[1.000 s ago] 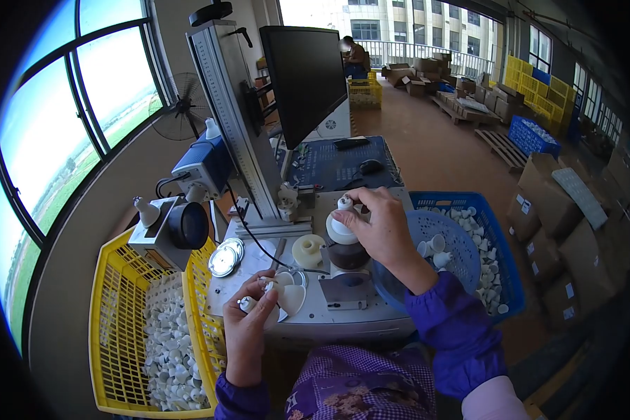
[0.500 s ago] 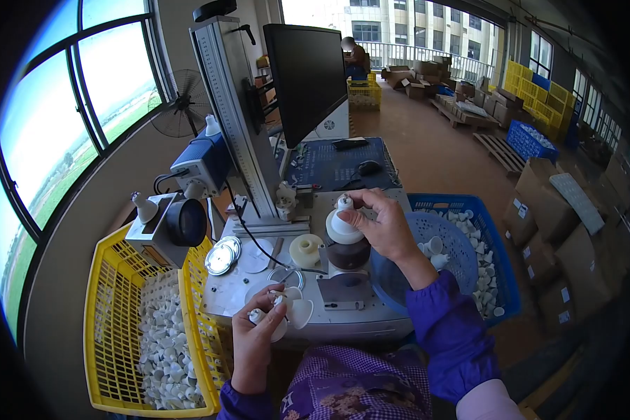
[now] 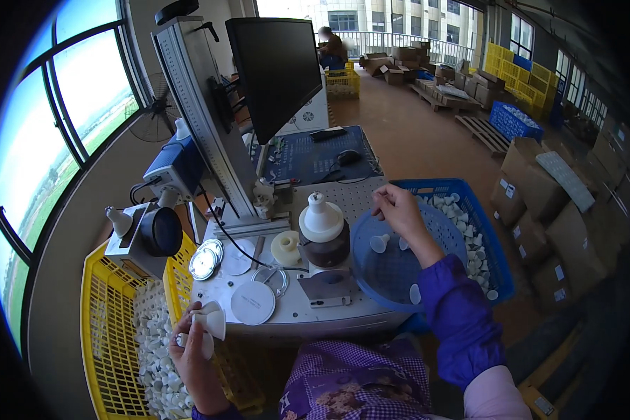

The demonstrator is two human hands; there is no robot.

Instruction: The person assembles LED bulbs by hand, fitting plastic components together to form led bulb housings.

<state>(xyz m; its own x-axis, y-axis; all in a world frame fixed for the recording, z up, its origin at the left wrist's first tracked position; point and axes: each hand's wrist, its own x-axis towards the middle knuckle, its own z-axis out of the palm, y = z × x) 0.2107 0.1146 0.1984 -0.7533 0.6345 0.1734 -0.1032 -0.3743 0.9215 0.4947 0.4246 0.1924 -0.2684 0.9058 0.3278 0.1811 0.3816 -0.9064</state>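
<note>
My left hand is closed around a few white lamp housings, flared cups with narrow necks, held near the table's front left corner. My right hand hovers over a blue perforated bowl, fingers curled together, and nothing shows between them. Just below those fingers is a loose white lamp housing, and another white piece is by the bowl's front edge. On the dark round fixture to the left, a lamp housing stands upright, pins up, with neither hand touching it.
A machine column and black lens rise at left beside a monitor. A yellow crate and blue crate flank the table. A white disc lies in front. Far back sits another person.
My right hand has left the lamp housing on the fixture and moved right, over the bowl. My left hand has moved left with its housings. The view has shifted slightly.
</note>
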